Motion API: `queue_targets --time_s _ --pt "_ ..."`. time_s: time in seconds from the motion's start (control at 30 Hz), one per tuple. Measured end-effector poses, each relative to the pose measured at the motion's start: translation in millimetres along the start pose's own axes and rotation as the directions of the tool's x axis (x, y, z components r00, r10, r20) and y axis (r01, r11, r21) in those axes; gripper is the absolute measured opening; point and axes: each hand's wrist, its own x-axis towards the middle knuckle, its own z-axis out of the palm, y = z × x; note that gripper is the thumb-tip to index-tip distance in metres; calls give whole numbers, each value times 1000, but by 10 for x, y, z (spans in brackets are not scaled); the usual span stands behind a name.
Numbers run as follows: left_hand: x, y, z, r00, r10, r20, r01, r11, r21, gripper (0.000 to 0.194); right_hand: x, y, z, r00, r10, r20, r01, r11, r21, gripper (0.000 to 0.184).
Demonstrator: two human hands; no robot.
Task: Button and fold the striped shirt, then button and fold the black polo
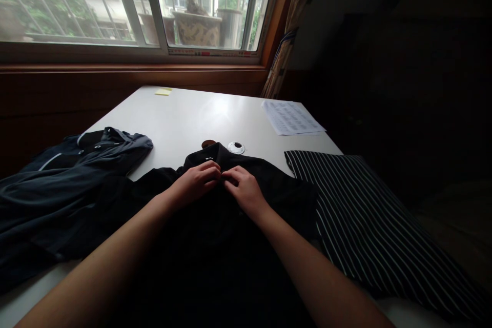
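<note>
The black shirt (215, 256) lies on the white surface (192, 113), its collar pointing to twelve o'clock. The left hand (202, 179) and the right hand (246, 189) are close together over the front, just below the collar, and both pinch the cloth there with bent fingers. So the shirt is under the two hands, and most of it spreads toward six o'clock from them. The striped cloth (357, 215) is at four o'clock, the grey shirt (77, 184) at nine o'clock.
</note>
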Motion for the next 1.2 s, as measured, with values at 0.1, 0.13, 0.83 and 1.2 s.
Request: queue_targets --time_s 0.1,0.13,0.83,1.2 --pt "-2 0 0 1000 9 -4 -9 1000 -1 7 8 16 -5 1000 3 8 -3 1000 -8 22" --pt "-2 1 1 1000 6 -7 -6 1000 1 7 13 18 -6 1000 5 11 -5 1000 -11 21" --pt "72 59 -113 992 -89 93 60 958 279 11 19 12 39 999 25 20 -23 997 -75 16" --pt "16 36 -104 997 -56 56 42 974 224 11 38 -15 62 999 40 -8 -41 988 -148 14"
